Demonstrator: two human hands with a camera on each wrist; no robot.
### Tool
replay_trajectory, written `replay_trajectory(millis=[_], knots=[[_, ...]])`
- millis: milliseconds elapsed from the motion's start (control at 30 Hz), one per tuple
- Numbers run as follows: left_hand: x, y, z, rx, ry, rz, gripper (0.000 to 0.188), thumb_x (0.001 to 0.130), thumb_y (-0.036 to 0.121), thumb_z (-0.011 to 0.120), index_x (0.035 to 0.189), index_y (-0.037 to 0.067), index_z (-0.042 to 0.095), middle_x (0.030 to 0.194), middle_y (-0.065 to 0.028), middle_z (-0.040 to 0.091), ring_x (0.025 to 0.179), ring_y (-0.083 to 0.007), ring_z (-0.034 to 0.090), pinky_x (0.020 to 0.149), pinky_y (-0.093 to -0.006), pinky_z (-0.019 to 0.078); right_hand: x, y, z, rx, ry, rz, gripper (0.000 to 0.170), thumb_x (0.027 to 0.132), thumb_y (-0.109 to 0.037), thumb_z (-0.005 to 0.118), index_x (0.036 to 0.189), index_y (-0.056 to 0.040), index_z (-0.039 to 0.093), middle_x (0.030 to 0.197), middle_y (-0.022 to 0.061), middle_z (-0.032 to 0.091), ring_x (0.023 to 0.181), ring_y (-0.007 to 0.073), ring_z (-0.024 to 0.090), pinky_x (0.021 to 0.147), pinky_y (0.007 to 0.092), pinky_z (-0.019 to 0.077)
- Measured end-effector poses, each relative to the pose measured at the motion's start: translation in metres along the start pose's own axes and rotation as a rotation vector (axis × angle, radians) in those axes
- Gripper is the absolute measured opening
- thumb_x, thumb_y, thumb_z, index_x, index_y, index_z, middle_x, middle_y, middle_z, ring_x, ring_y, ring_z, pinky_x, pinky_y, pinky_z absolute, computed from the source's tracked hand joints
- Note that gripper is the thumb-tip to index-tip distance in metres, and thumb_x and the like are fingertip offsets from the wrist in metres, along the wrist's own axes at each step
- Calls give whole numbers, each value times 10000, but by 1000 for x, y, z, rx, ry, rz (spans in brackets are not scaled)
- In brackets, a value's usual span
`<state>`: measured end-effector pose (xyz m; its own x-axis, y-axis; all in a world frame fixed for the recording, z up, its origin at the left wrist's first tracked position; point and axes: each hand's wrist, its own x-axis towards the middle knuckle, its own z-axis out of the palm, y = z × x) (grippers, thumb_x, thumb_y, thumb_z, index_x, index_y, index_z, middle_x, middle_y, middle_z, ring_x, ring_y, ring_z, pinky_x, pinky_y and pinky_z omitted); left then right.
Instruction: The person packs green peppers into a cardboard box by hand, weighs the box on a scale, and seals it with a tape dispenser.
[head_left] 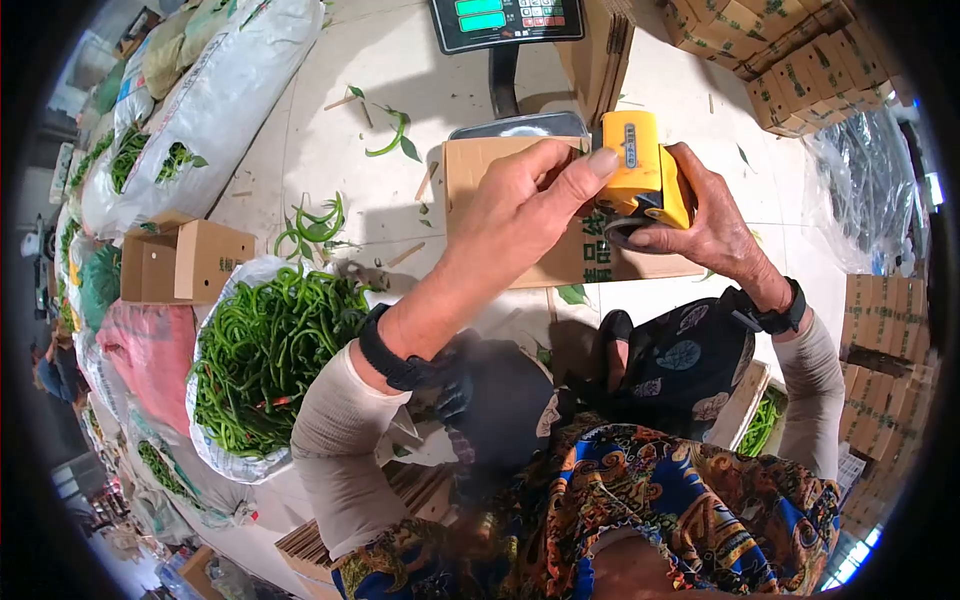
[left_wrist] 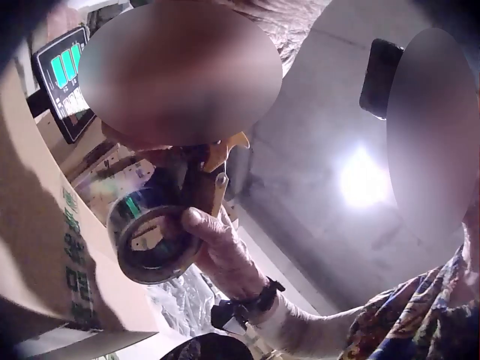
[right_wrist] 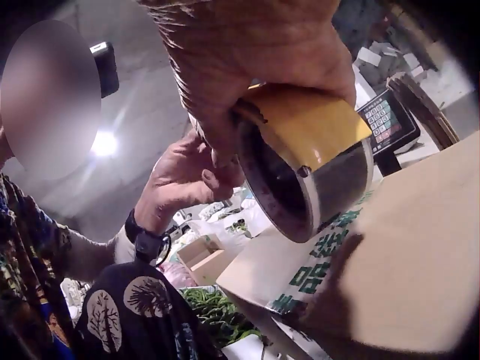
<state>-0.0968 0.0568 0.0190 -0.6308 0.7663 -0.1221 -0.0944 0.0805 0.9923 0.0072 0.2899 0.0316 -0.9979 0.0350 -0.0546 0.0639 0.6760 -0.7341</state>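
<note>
My right hand (head_left: 715, 215) grips a yellow tape dispenser (head_left: 632, 165) from its right side, thumb low beside the tape roll (left_wrist: 159, 244). On the dispenser's left edge, my left hand (head_left: 530, 205) brings its thumb tip and bent fingers together in a pinch. In the right wrist view that left hand (right_wrist: 180, 176) shows behind the dispenser (right_wrist: 319, 124), partly covered by the right hand (right_wrist: 255, 45). Beneath both hands lies a cardboard box (head_left: 475, 180) with green printing, its top closed, on the platform of a digital scale (head_left: 510, 20).
A white sack of green peppers (head_left: 275, 360) stands at the left, near a small open carton (head_left: 200, 262). Large white sacks (head_left: 230, 90) lie behind. Flattened cardboard (head_left: 600, 60) leans beside the scale. Stacked boxes (head_left: 820, 80) and clear plastic wrap (head_left: 865, 190) are at the right.
</note>
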Motion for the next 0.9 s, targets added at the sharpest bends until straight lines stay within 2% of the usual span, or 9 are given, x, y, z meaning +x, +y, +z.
replay_trajectory(millis=[133, 233, 300, 367, 467, 533, 633, 767, 900], knots=[[4, -27, -4, -292, 38, -11, 347, 1017, 356, 558, 1141, 51, 670, 894, 6, 686, 801, -72, 632, 705, -225, 475, 8, -2, 5, -61, -15, -16, 871, 652, -531, 892, 1213, 4, 494, 1018, 149, 620, 1000, 254, 626, 899, 391, 502], [2, -32, -8, -329, 104, -65, 282, 1028, 289, 548, 1095, 49, 680, 821, 13, 678, 719, -72, 629, 679, -231, 483, 12, -4, 9, -168, -66, -11, 855, 667, -537, 879, 1210, -3, 490, 1019, 169, 636, 1004, 283, 648, 893, 408, 517], [4, -45, -13, -311, 138, -52, 268, 1023, 281, 556, 1056, 46, 683, 806, 9, 670, 694, -68, 614, 671, -224, 478, 16, -3, 15, -224, -96, -16, 839, 679, -537, 871, 1207, -9, 488, 1014, 181, 643, 1003, 301, 660, 887, 417, 527], [6, -59, -17, -296, 173, -47, 259, 1017, 273, 565, 1017, 44, 686, 792, 4, 663, 670, -64, 600, 663, -217, 474, 21, 1, 23, -338, -55, -156, 813, 691, -541, 859, 1197, -24, 489, 955, 194, 655, 943, 350, 686, 844, 452, 553], [-4, -72, -30, -138, 280, 55, 239, 999, 262, 594, 947, 46, 680, 736, 14, 619, 637, -65, 551, 624, -214, 439, 27, -15, 25, -396, -138, -112, 816, 672, -580, 849, 1168, -34, 499, 946, 185, 666, 888, 362, 687, 805, 455, 557], [-23, -69, -57, -50, 437, -53, 210, 974, 232, 625, 926, 32, 668, 716, 26, 566, 619, -75, 489, 600, -228, 395, 27, -25, 23, -428, -134, -172, 762, 672, -489, 877, 1153, -35, 499, 918, 196, 659, 853, 394, 687, 792, 452, 559], [-65, -113, -130, -226, 573, -14, 217, 950, 206, 642, 917, -7, 658, 696, 21, 524, 627, -84, 448, 599, -242, 349, 28, -20, 12, -520, -150, -215, 685, 664, -294, 887, 1152, -6, 502, 915, 231, 667, 860, 402, 700, 763, 445, 585], [-96, -153, -167, -276, 738, -61, 204, 950, 195, 642, 889, 0, 652, 667, 16, 499, 622, -87, 443, 598, -243, 348, 37, -40, 26, -551, -237, -203, 663, 690, -278, 869, 1164, -14, 488, 937, 223, 666, 871, 397, 698, 767, 447, 583], [-101, -182, -176, -416, 733, -39, 163, 954, 169, 663, 881, 24, 652, 699, 25, 506, 619, -86, 447, 598, -259, 369, 47, -47, 39, -624, -236, -311, 654, 707, -292, 857, 1163, -19, 477, 944, 218, 665, 869, 391, 698, 748, 448, 580]])
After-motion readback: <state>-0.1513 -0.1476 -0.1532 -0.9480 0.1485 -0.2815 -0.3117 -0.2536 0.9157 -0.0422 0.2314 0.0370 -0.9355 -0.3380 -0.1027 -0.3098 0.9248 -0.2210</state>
